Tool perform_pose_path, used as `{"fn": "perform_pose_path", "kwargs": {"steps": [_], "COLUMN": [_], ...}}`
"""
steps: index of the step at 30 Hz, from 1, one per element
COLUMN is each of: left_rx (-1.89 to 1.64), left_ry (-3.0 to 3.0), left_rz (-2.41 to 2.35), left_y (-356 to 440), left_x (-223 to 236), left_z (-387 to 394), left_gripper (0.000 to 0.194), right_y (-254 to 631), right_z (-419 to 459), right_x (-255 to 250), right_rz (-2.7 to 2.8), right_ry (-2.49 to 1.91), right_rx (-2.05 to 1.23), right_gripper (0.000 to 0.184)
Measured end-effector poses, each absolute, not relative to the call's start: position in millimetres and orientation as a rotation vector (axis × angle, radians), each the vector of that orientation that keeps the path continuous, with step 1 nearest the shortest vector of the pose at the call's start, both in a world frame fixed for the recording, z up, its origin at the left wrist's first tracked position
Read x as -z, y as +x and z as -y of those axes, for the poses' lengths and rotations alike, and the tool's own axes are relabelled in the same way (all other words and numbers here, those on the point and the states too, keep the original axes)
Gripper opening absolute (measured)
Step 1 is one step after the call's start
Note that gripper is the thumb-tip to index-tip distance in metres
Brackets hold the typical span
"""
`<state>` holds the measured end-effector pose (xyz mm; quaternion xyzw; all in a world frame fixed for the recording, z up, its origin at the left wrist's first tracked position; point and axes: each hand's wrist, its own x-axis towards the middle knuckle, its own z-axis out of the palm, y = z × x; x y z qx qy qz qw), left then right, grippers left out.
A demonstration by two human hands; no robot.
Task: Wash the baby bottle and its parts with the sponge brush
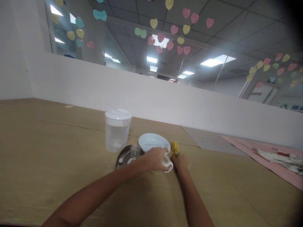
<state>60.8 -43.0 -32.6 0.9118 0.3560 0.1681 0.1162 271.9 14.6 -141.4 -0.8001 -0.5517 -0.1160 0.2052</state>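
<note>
"While the lidded clear bucket (117, 135) stands at the left, with the round tray (123, 151) just beside it, where is the white looped piece (171, 168)?" the first observer asked.

"Right of the tray, on the near side of the plate (151, 138)," the second replied. "The left hand (155, 159) has it, fingers bent and only partly closed about its side. It looks light and stiff, probably smooth enough to slip, so the loop seems its surest hold."

"And the yellow flower (175, 147)?"

"Just right of the plate, its head pointing away from the person. The right hand's (182, 162) fingers are drawn together at the green stem, apparently pinching it; how firmly cannot be told, since the back of the hand hides the tips."

"Would it bear squeezing?"

"Hardly, to judge by the look of the head: likely light, soft and easily crushed. The stem is the better place for a gentle pinch."
</note>
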Motion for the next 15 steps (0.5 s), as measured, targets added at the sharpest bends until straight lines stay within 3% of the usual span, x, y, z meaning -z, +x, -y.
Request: {"fn": "perform_pose_path", "kwargs": {"steps": [7, 15], "left_rx": [-0.398, -0.23], "left_ry": [2.733, 2.758], "left_rz": [-0.99, -1.068], "left_y": [58.2, 56.8], "left_x": [38.9, 32.8], "left_z": [37.0, 39.1], "left_gripper": [0.04, 0.036], "right_y": [255.2, 250.8], "right_z": [-11.5, -15.5], "right_x": [134.0, 143.3], "right_rz": [1.566, 1.807], "right_ry": [-2.044, -1.894], "right_rx": [0.565, 0.309], "right_gripper": [0.036, 0.045]}}
